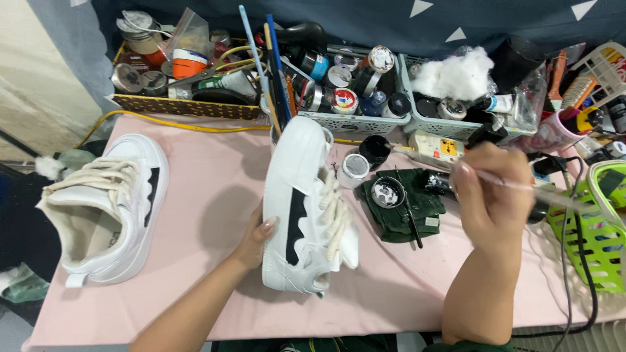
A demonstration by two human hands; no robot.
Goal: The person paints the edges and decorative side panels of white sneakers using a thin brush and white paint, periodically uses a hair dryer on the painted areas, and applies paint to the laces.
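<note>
My left hand grips a white sneaker by its sole and holds it tipped on its side over the pink table. The shoe has a black wavy panel and thick cream laces. Raised to the right of the shoe, my right hand holds a thin clear-handled paintbrush that points left, toward a small open tin of black paint. The tin rests on a folded dark green cloth. A second matching white sneaker lies at the left of the table.
Baskets of paint jars, brushes and scissors line the back edge. A wad of white cotton sits in a grey crate. A small white jar stands by the shoe. A green plastic basket and black cables crowd the right side.
</note>
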